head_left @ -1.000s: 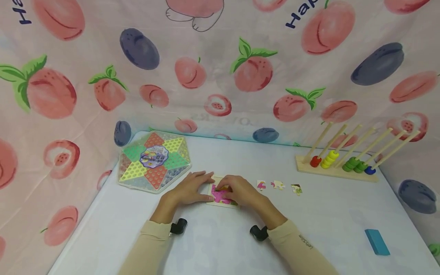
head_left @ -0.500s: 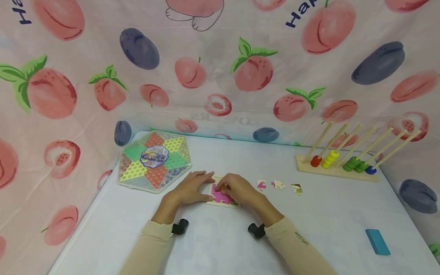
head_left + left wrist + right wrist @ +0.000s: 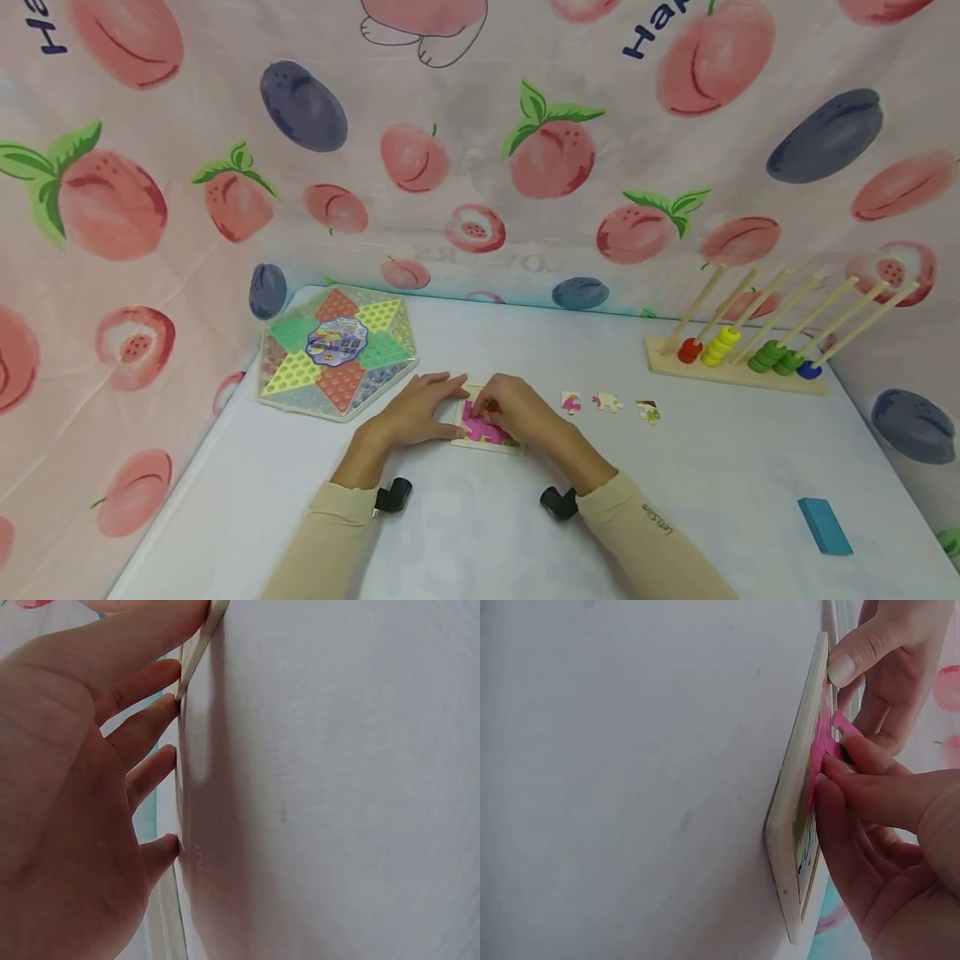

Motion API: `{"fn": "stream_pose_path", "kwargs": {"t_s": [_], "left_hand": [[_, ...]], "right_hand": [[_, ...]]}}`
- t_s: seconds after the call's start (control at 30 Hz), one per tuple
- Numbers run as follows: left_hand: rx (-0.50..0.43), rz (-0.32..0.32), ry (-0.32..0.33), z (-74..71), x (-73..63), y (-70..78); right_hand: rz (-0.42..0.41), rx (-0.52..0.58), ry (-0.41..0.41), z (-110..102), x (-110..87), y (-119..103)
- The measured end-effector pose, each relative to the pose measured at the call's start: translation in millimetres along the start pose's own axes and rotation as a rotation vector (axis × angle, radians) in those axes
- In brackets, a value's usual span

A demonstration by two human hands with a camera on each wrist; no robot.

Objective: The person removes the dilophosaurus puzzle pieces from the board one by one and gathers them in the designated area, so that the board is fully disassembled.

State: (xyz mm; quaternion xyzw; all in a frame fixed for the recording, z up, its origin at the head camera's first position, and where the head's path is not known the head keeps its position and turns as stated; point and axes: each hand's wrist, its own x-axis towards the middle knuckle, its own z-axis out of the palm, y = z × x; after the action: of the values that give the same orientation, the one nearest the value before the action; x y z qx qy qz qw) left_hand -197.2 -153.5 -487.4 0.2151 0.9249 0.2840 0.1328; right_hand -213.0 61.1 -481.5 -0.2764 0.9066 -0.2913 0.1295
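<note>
A small wooden jigsaw tray (image 3: pixel 782 817) with a pink picture in it lies on the white table. My left hand (image 3: pixel 411 414) steadies its left side, fingers spread; the thumb rests on the frame in the right wrist view. Over the tray, my right hand (image 3: pixel 521 408) pinches a pink jigsaw piece (image 3: pixel 845 724), which tilts up from the picture. Fingers cover part of that piece and the upper right of the tray. To the right lie three loose pieces: a pink one (image 3: pixel 571 403), a pale one (image 3: pixel 607 402) and a green-and-brown one (image 3: pixel 648 412).
A Chinese checkers board (image 3: pixel 345 387) in a clear cover lies at the back left. At the back right stands a wooden peg rack (image 3: pixel 738 375) with coloured beads. A blue block (image 3: pixel 825 527) sits at the front right. Fruit-printed cloth (image 3: pixel 480 167) hangs behind the table.
My right hand and wrist have shifted slightly left, and more of the tray's near right corner shows. The left hand has stayed in place, as have the three loose pieces.
</note>
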Motion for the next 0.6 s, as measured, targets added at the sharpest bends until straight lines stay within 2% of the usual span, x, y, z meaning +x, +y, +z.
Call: {"fn": "stream_pose_path", "kwargs": {"t_s": [0.2,0.43,0.6], "left_hand": [[0.005,0.003,0.002,-1.4,-1.4,-0.6],[-0.010,-0.014,-0.009,-2.2,-1.8,0.8],[-0.002,-0.010,-0.009,-2.1,-1.0,0.7]], "right_hand": [[0.010,0.048,0.033,0.1,-1.3,2.0],[0.059,0.112,0.016,-2.3,-2.4,5.2],[0.109,0.186,0.012,-16.7,-7.3,7.5]]}}
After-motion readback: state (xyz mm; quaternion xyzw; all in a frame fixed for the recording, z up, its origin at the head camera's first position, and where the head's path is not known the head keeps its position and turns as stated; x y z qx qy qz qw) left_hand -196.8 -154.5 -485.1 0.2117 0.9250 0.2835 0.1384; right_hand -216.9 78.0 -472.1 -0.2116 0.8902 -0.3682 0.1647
